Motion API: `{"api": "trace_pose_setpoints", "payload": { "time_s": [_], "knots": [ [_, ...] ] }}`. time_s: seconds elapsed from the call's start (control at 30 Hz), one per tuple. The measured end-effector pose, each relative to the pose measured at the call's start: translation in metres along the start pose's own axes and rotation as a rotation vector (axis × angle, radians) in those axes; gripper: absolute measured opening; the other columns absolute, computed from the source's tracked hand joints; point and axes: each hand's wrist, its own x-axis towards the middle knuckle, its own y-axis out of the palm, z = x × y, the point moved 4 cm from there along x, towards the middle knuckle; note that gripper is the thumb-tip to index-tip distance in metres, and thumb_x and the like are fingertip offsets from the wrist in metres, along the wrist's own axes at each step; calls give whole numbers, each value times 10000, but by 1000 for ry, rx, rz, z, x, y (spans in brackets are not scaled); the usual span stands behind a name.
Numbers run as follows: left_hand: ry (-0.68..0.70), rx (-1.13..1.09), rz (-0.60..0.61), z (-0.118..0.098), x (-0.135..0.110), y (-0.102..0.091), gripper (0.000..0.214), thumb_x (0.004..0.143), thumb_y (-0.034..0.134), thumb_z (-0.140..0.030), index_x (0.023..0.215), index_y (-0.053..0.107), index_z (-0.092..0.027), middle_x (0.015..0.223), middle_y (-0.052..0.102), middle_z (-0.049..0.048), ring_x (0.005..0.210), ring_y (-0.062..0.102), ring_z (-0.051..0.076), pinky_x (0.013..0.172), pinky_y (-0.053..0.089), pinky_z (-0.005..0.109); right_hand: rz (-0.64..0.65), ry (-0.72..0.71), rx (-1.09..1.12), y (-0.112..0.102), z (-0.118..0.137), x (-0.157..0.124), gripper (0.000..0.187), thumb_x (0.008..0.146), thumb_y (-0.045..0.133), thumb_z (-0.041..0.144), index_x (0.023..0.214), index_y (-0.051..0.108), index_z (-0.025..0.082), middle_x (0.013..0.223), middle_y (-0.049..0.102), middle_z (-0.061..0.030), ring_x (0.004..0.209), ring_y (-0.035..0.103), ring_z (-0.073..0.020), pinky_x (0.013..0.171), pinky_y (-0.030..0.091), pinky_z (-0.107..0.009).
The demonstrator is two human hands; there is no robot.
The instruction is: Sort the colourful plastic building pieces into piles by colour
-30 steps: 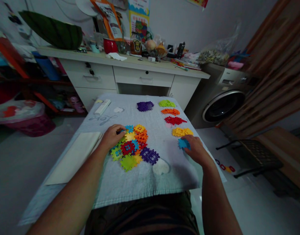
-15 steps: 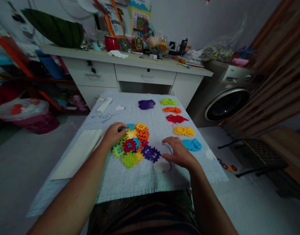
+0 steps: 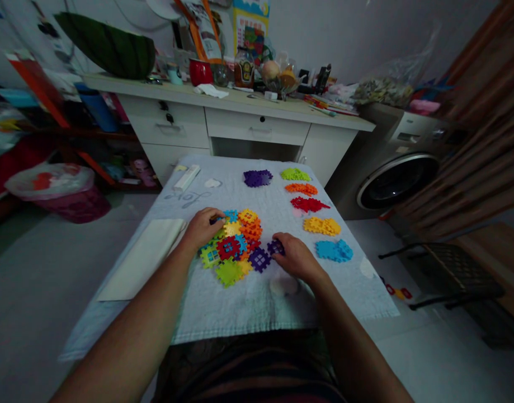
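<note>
A mixed heap of notched plastic building tiles (image 3: 229,246) in several colours lies on the cloth-covered table in front of me. My left hand (image 3: 204,228) rests at the heap's upper left edge, fingers curled together; a dark bit shows at the fingertips, too small to make out. Pinched between the thumb and fingers of my right hand (image 3: 294,254) is a purple window tile (image 3: 276,247). A second purple window tile (image 3: 259,259) lies just left of it, at the heap's right side. My right palm is hidden from view.
Sorted piles run along the right: green (image 3: 295,174), orange (image 3: 301,189), red (image 3: 309,204), yellow (image 3: 322,226) and blue (image 3: 334,251). A purple pile (image 3: 258,178) lies at the back. On the left are a folded white cloth (image 3: 141,260) and a white box (image 3: 187,178).
My right hand has closed on one of the two purple window tiles and drawn it slightly away from the other. My left hand stays by the heap. The view has shifted slightly.
</note>
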Motion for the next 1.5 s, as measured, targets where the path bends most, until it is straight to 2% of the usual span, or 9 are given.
{"api": "trace_pose_setpoints", "payload": {
  "time_s": [0.17,0.27,0.33,0.53,0.77,0.93,1.1,1.3,1.5],
  "knots": [
    [5,0,-7,-2,0,-1,259,772,552,-375,907,675,-190,949,651,47,899,603,211,866,478,357,-105,79,-44,-10,-1,17,329,854,547,169,1180,572,205,1129,652,-92,1029,602,-230,878,432,-327],
    [7,-4,-7,-4,0,-1,250,772,547,-364,899,674,-190,948,653,47,902,605,210,865,478,353,-226,129,-77,-8,-3,24,401,867,513,162,1266,531,193,1189,610,-129,1070,587,-252,900,446,-356],
    [9,-2,-13,-6,0,-2,247,775,543,-365,895,672,-191,944,654,47,898,608,209,857,479,349,-249,81,-52,-2,-3,25,480,856,530,181,1333,482,181,1230,583,-139,1107,570,-259,937,447,-373],
    [70,43,-8,-17,-2,-5,255,837,506,-402,867,655,-197,920,656,48,911,607,215,874,470,362,-210,-84,176,9,-7,21,737,807,616,270,1463,296,163,1282,566,-122,1134,554,-221,978,451,-375],
    [109,110,1,-34,-7,-8,315,876,471,-433,947,658,-189,1103,635,92,1091,561,249,994,413,415,-131,-39,93,3,0,28,404,839,619,344,1188,564,149,1138,628,-118,1034,583,-213,900,447,-339],
    [90,110,43,-35,-7,-5,312,867,489,-431,958,662,-188,1105,630,98,1082,567,257,988,418,426,-73,58,2,8,11,37,392,783,675,389,1102,574,186,1034,624,-83,951,584,-204,830,432,-312],
    [81,95,45,-33,-7,-4,273,861,505,-416,949,661,-209,1068,644,76,1040,579,246,965,429,417,-66,87,-8,-4,11,46,414,713,668,261,1102,542,197,1021,611,-66,914,584,-195,794,430,-296],
    [79,104,47,-31,-6,-4,266,850,523,-414,946,668,-213,1063,651,75,1031,588,250,946,437,410,-236,113,-11,-32,2,97,424,691,642,220,1097,527,177,1076,591,-88,972,562,-213,843,440,-328],
    [84,97,27,-31,-6,-5,243,835,538,-387,939,670,-210,1055,645,78,1019,592,246,942,446,403,-301,204,28,-24,-12,178,486,692,648,222,1155,515,163,1122,586,-107,1013,570,-228,870,455,-343]
  ]
}}
